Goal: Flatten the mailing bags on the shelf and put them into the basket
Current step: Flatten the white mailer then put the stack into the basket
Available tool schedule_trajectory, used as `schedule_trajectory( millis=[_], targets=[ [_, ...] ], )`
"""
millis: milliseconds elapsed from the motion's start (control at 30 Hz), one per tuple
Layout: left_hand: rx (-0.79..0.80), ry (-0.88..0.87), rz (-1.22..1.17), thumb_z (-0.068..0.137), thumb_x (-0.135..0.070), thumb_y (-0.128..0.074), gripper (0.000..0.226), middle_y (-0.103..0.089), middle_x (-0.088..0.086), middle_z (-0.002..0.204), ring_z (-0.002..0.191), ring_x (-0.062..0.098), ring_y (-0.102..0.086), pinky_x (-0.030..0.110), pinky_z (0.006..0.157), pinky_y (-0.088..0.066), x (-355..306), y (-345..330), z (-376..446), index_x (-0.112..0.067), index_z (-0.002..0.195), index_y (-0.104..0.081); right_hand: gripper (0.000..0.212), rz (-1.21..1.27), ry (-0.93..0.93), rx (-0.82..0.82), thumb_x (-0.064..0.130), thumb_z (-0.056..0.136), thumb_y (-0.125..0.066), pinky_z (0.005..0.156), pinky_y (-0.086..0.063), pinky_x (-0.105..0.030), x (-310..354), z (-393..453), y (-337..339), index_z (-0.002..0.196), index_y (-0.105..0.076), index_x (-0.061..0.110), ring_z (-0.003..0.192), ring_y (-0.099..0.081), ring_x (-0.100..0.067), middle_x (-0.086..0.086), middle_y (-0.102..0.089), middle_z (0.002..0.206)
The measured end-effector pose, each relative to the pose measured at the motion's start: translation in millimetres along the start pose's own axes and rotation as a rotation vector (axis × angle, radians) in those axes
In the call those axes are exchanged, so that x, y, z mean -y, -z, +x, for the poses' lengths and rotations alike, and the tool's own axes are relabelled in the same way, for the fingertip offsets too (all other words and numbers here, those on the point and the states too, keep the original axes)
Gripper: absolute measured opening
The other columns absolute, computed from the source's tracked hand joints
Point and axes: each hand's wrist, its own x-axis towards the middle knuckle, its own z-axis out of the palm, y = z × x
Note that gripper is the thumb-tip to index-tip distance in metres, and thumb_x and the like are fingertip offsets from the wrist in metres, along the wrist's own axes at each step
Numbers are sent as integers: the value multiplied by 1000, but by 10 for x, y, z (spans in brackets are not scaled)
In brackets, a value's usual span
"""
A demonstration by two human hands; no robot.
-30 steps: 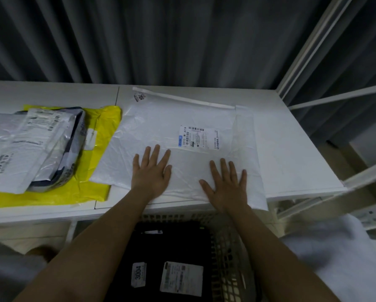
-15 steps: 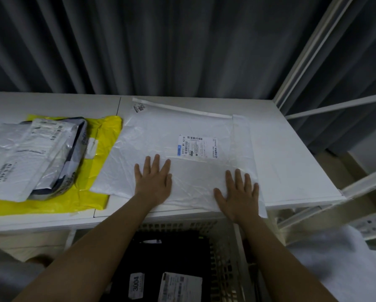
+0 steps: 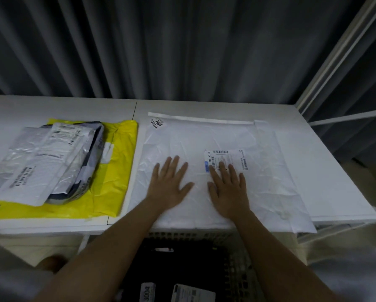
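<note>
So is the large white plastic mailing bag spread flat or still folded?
Spread flat: the large white plastic mailing bag lies open on the shelf under both palms.

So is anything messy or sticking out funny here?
The white mailing bag hangs its near right corner over the shelf edge. To the left, silver bags lie crooked on a yellow bag.

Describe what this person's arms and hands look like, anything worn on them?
Both forearms are bare up to the bottom frame edge: no sleeves, gloves, watch or rings visible. The left hand and right hand look slightly motion-blurred in the dim light.
</note>
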Motion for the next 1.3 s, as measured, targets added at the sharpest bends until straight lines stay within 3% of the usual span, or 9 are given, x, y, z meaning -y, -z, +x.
schedule_trajectory(
  millis=[100,200,300,433,533,633,867,1133,1300],
  targets=[
    [71,125,-38,95,-63,-18,67,12,-1,160,147,17,12,41,118,8,309,48,49,-33,153,0,77,5,-10,2,59,79,11,119,6,-45,27,-1,14,151,-2,37,148,6,-22,2,2,161],
    [49,174,-40,96,-60,-25,65,-1,0,162,148,18,0,45,118,2,416,100,68,-29,153,-13,81,12,-22,9,60,77,9,118,2,-46,54,-16,51,152,-10,36,148,0,-23,1,-4,162],
    [-83,141,9,96,-53,-31,56,-32,10,150,140,28,-23,49,116,-10,328,160,175,-17,138,-39,78,-24,-29,-29,58,76,-9,110,-18,-46,78,92,172,145,-35,31,136,-28,-30,-5,-31,152],
    [-50,139,-28,100,-46,-28,58,-35,17,147,140,31,-26,42,116,-21,209,229,416,-4,138,-37,57,-37,125,-86,45,80,-37,100,-31,-44,71,442,327,126,-57,18,121,-43,-32,-10,-49,134],
    [-113,160,-63,100,-41,-33,47,-47,15,131,122,30,-44,39,99,-42,166,258,595,-6,130,-41,54,-38,203,-66,41,92,-38,115,-12,-47,97,684,347,141,-43,19,142,-22,-31,-11,-26,155],
    [-86,173,54,100,-44,-31,44,-45,15,126,113,33,-46,43,89,-44,134,299,754,-19,136,-35,56,-110,267,-8,42,99,-32,118,2,-49,179,937,301,152,-20,26,148,0,-25,-5,-3,161],
    [-115,57,12,97,-34,-36,40,-36,10,146,138,29,-27,44,112,-26,232,163,1156,-14,131,-43,54,-98,279,-7,45,101,-23,118,1,-52,392,1361,135,153,-12,30,148,3,-24,-2,-1,162],
    [-129,131,64,94,-43,-33,52,-37,7,139,128,30,-33,60,110,-16,280,106,1364,-25,142,-28,58,-102,171,36,54,99,-15,116,5,-56,324,1609,40,152,0,35,147,8,-34,0,5,162],
    [-50,201,14,95,-55,-21,61,-7,7,159,147,32,1,63,113,3,348,20,1387,-35,151,-9,59,-75,167,63,56,98,-14,115,8,-55,308,1639,33,152,2,37,147,10,-32,3,7,161]
  ],
)
